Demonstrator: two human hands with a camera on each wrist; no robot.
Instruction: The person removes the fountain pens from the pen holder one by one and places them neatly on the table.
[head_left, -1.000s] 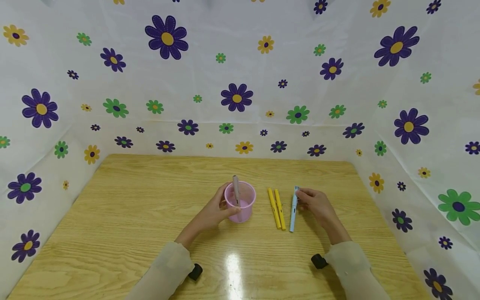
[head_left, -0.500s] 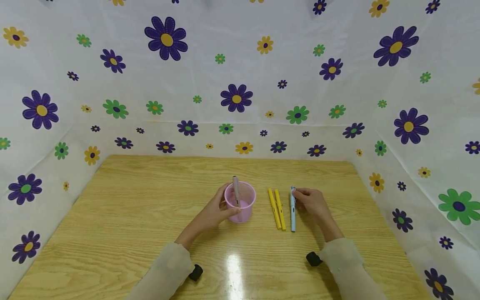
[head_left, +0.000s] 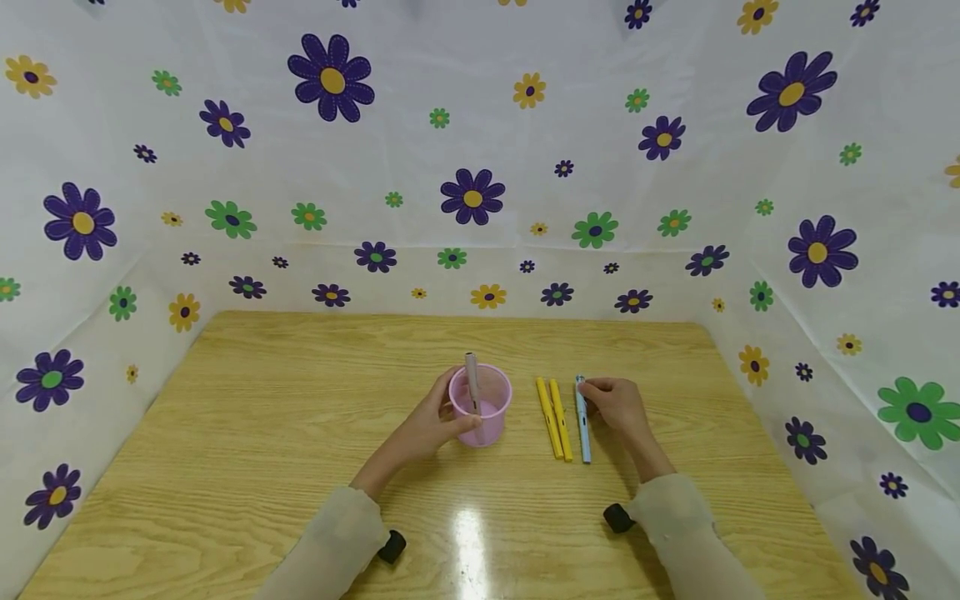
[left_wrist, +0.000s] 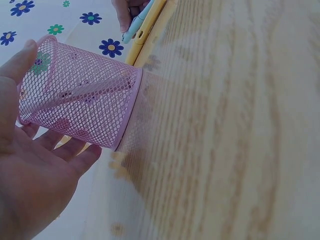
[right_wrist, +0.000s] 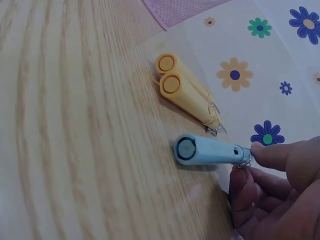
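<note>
My left hand [head_left: 427,427] holds a pink mesh pen cup [head_left: 492,431] upright, thumb on the near side and fingers round the left side. Inside leans a greyish pen [head_left: 472,375], its top above the rim. To the right, my right hand [head_left: 621,407] pinches a light blue pen [head_left: 584,433] near its clip end. In the right wrist view, thumb and fingertips meet at the metal clip of that blue pen [right_wrist: 212,151]. Two yellow pens [head_left: 561,425] lie side by side between the cup and the blue pen, almost parallel to it.
The wooden table [head_left: 247,417] carries all of this. A white flowered cloth [head_left: 420,167] stands behind it and along both sides. A black wrist camera [head_left: 392,547] sits at the left sleeve, another black camera [head_left: 618,518] at the right.
My right hand has moved left with the blue pen, bringing it closer to the yellow pens; its far end has swung left. The left hand and cup stay in place.
</note>
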